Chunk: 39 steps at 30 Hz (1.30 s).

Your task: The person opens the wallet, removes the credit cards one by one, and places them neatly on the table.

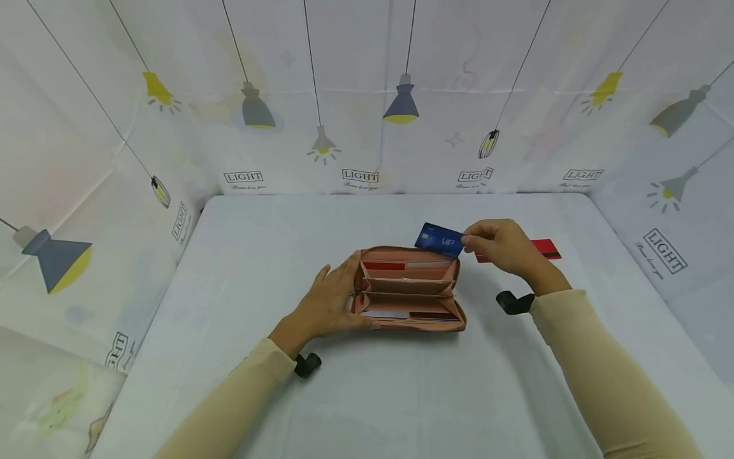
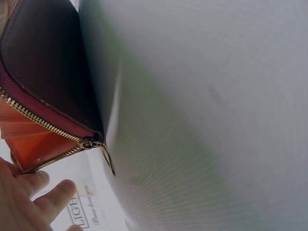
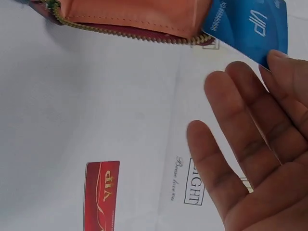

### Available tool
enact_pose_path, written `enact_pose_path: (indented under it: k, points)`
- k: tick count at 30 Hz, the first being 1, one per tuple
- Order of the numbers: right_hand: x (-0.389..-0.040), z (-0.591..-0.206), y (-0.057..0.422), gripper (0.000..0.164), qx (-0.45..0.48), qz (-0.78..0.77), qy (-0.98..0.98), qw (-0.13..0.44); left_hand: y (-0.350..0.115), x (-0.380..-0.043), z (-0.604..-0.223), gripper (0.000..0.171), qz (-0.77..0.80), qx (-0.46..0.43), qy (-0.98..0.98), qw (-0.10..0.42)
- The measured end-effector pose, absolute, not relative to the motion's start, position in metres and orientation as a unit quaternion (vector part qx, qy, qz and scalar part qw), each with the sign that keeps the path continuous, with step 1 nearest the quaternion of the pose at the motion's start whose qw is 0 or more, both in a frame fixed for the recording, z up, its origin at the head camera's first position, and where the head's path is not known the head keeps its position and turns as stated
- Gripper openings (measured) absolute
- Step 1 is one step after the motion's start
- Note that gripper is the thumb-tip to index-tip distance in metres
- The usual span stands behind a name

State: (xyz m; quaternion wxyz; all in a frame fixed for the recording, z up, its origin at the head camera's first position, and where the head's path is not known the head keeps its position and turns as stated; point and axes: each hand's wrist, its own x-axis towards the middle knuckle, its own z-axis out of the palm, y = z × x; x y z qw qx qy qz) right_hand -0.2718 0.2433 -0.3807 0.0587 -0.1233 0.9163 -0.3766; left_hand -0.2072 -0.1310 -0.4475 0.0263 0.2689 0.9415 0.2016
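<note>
A pink zip-around wallet [image 1: 421, 326] lies unzipped and spread on the white table, its inner compartments facing up. My left hand [image 1: 329, 306] holds its left end, thumb on the near edge and fingers at the far edge. In the left wrist view the gold zip pull [image 2: 109, 160] hangs from the wallet's corner. Between thumb and index finger, my right hand [image 1: 504, 250] pinches a blue VIP card [image 1: 438, 240] at one end. The card is tilted and overlaps the wallet's far right corner in the head view. Other cards show in slots along both inner sides.
A red card [image 1: 547, 248] lies on the table [image 1: 275, 236] behind my right hand; its gold lettering shows in the right wrist view. White cloth [image 1: 355, 95] printed with lamps hangs around the back and sides. Each wrist wears a small black device [image 1: 514, 303].
</note>
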Motion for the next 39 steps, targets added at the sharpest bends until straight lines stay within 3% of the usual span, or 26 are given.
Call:
enact_pose_path:
  k: [9,21,39]
  points:
    - [-0.27,-0.378,0.268,0.048,-0.039,-0.447,0.894,0.012,-0.131,-0.208,-0.449,0.138,0.201,0.271,0.941,0.018]
    - [-0.267,-0.389,0.3,0.051,-0.005,-0.519,0.855,-0.015,-0.131,-0.208,-0.45,0.138,0.199,0.266,0.943,0.029]
    - [-0.262,-0.421,0.338,0.048,0.068,-0.507,0.858,0.056,-0.13,-0.208,-0.449,0.139,0.198,0.269,0.942,0.021]
